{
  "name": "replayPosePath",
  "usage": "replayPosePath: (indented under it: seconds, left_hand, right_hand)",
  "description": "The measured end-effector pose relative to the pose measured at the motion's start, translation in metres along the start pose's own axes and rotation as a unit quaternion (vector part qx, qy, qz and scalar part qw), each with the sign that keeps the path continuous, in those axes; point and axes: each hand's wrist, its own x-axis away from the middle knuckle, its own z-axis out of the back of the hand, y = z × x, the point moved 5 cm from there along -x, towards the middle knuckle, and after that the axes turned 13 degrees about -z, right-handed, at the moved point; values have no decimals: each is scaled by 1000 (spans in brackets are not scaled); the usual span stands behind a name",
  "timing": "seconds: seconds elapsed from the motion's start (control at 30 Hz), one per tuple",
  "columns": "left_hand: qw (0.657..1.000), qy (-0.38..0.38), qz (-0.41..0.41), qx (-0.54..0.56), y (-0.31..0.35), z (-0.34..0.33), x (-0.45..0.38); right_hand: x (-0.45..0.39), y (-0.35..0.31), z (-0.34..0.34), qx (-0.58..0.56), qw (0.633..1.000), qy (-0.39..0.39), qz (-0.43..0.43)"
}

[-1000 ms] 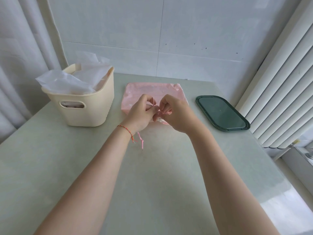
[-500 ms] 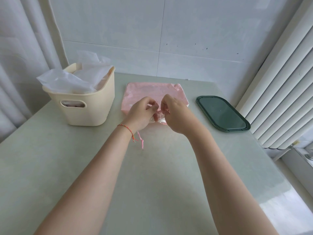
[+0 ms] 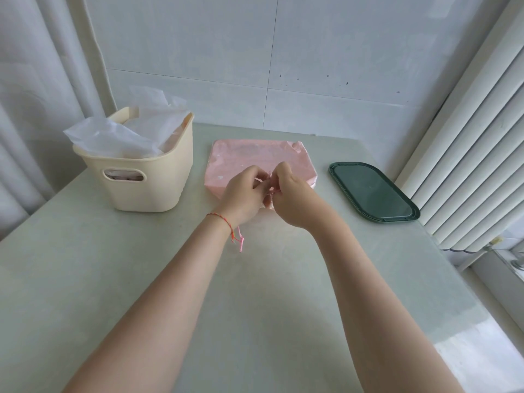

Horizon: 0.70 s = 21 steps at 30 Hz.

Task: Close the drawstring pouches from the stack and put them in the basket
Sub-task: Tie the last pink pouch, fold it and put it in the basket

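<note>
A flat pink stack of drawstring pouches point(image 3: 255, 157) lies on the table behind my hands. My left hand point(image 3: 244, 195) and my right hand point(image 3: 295, 198) meet over its near edge, fingertips almost touching. Both pinch the thin pink drawstring point(image 3: 270, 185) of a small clear pouch point(image 3: 268, 204), which is mostly hidden between my palms. A cream plastic basket point(image 3: 141, 182) stands to the left, filled with translucent white pouches point(image 3: 119, 136) that stick out over its rim.
A dark green oval tray point(image 3: 371, 191) lies right of the stack. A tiled wall backs the table. A curtain hangs at the left and white slatted blinds at the right. The pale green table top point(image 3: 255, 307) spreads below my forearms.
My fingertips have worked at the drawstring in small moves, first parting a little, then closing together again. Stack, basket and tray have not moved.
</note>
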Motion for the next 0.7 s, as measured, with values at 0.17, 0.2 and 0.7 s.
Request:
replayPosePath:
  seconds: [0.17,0.2,0.7]
  left_hand:
    - [1000,19,7,5,-5,7,-1]
    - [1000,22,7,10,-4,8,0]
    - [993,105,49,14,-4,17,8]
  right_hand:
    - [-1,6,4,-19,999,45,-8]
    - [-1,6,5,-18,998,59,-1]
    - [-6,8,5,-27,996,88,2]
